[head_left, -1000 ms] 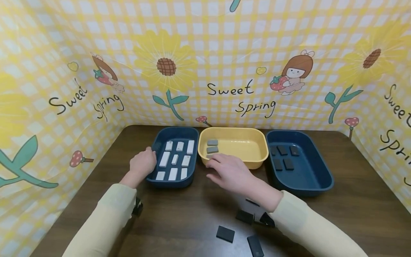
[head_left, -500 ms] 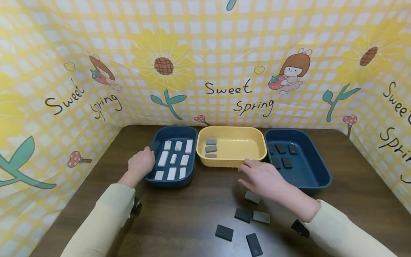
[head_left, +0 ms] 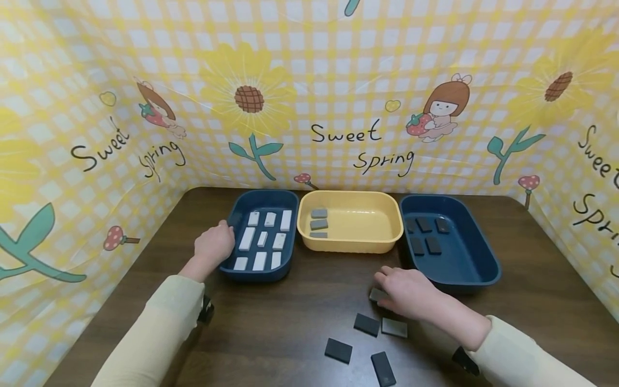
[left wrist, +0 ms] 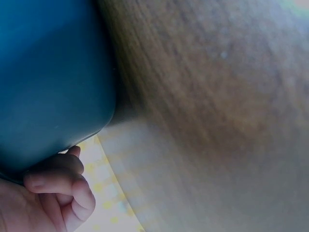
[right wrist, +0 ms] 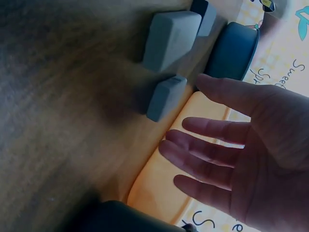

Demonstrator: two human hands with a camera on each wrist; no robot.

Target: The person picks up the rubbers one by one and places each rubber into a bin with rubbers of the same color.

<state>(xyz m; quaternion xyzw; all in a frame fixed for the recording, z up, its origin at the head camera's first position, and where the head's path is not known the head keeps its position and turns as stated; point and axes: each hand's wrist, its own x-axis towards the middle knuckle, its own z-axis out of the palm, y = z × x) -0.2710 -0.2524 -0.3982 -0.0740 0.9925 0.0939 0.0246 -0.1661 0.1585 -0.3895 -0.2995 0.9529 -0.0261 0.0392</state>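
A: Right hand (head_left: 411, 295) status?

B: Low over the table (head_left: 290, 322), fingers spread and straight — holding nothing. The wrist view shows the open palm (right wrist: 260, 159) with a grey tile (right wrist: 165, 98) just past the fingertips. From the head view the fingers sit right at that grey tile (head_left: 377, 294); contact or not, cannot tell.

A: Other loose pieces?

B: A second grey tile (head_left: 394, 327) just behind the hand, plus three dark tiles near it (head_left: 366, 324), (head_left: 338, 350), (head_left: 383, 368). All flat on the wood.

A: Left hand (head_left: 214, 244)?

B: Curled on the near-left rim of the left blue tray (head_left: 232, 269) — fingers (left wrist: 58, 181) tucked against the tray wall. That tray holds the white tiles (head_left: 261, 239).

A: Remaining trays?

B: Yellow tray (head_left: 387, 236) in the middle with three grey tiles (head_left: 318, 223) stacked along its left side. Right blue tray (head_left: 479, 274) has five dark tiles (head_left: 425, 234) at its far-left end.
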